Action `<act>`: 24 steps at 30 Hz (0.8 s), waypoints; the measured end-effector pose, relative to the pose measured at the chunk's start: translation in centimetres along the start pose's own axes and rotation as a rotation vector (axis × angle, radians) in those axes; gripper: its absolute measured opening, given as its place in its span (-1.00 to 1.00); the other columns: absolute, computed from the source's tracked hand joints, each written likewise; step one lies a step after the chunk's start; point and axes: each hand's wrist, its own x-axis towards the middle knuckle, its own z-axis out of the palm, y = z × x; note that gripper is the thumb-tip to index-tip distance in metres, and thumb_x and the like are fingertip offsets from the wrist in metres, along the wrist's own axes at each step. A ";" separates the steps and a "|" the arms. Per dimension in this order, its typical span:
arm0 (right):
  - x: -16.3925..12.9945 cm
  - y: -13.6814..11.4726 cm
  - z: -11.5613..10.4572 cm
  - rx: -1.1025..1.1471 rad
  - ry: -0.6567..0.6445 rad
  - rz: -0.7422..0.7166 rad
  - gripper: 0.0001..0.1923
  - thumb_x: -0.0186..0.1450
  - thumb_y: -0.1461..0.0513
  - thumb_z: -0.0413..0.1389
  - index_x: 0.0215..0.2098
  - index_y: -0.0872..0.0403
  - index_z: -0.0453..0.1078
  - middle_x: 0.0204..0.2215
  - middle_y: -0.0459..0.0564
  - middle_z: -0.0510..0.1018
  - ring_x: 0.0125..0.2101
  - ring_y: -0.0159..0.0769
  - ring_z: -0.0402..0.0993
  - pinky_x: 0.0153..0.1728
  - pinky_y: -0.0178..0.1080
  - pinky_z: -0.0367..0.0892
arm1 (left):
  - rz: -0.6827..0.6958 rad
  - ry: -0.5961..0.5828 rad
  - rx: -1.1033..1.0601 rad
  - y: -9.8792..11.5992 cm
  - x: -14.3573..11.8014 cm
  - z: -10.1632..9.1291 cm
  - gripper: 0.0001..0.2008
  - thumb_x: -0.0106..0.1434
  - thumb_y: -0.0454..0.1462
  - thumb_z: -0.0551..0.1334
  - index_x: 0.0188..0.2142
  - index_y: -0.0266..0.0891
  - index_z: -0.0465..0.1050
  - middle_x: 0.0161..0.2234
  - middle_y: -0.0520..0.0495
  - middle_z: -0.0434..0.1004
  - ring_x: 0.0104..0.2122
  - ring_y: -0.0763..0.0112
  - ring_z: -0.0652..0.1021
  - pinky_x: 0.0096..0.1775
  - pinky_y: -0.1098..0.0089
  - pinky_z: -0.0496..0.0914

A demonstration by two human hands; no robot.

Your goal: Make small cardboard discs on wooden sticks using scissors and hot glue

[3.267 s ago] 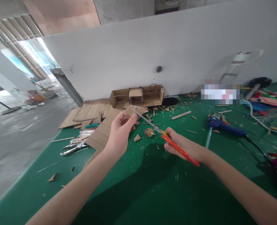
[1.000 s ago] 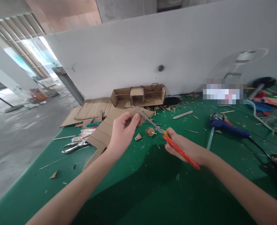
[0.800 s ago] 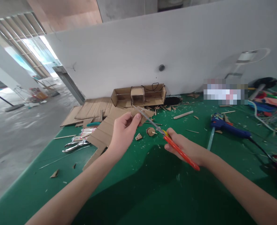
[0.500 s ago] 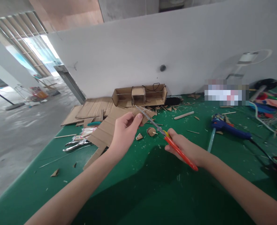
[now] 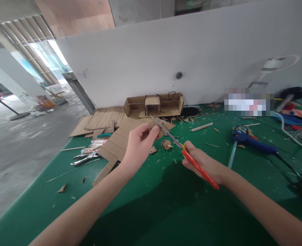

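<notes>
My left hand (image 5: 142,141) pinches a small cardboard piece (image 5: 168,125) between thumb and fingers. Wrapped round the red handles of a pair of scissors (image 5: 198,167) is my right hand (image 5: 202,159). The scissor blades lie across the cardboard piece, close to my left thumb. Just below the blades, a round cardboard wheel (image 5: 167,145) with a thin stick through it rests on the table. Beside it lies a small cardboard scrap with a hole (image 5: 153,150). Behind my hands an open cardboard box (image 5: 135,106) with a small square frame stands against the wall.
Cardboard sheets (image 5: 107,118) and metal pliers (image 5: 86,158) lie to the left. A blue glue gun (image 5: 255,143) with a glue stick is at the right, its cord trailing off. A short white stick (image 5: 202,127) and many scraps litter the green table (image 5: 151,201).
The view has shifted slightly, so everything sits a little further right. The cardboard piece has turned a little in my left hand; both hands keep their holds.
</notes>
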 end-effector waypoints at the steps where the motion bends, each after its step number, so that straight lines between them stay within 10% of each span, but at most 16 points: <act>1: 0.0 0.1 0.1 -0.009 0.003 0.003 -0.67 0.30 0.01 -0.04 -0.40 -0.02 -0.09 -0.54 -0.22 0.13 -0.58 -0.45 0.03 -0.59 -0.32 0.08 | -0.002 0.000 -0.013 0.0 0.0 0.0 -0.74 0.22 -0.19 0.18 -0.56 -0.26 0.37 -0.59 0.02 0.38 -0.52 0.50 0.39 -0.47 0.44 0.22; 24: 0.0 0.1 0.7 0.047 0.016 -0.059 -0.68 0.29 0.08 0.00 -0.36 -0.02 -0.11 -0.53 -0.24 0.12 -0.59 -0.47 0.04 -0.58 -0.33 0.02 | -0.028 -0.043 -0.055 -0.2 -0.7 0.3 -0.69 0.22 -0.14 0.17 -0.57 -0.24 0.30 -0.60 0.04 0.33 -0.56 0.53 0.33 -0.55 0.48 0.19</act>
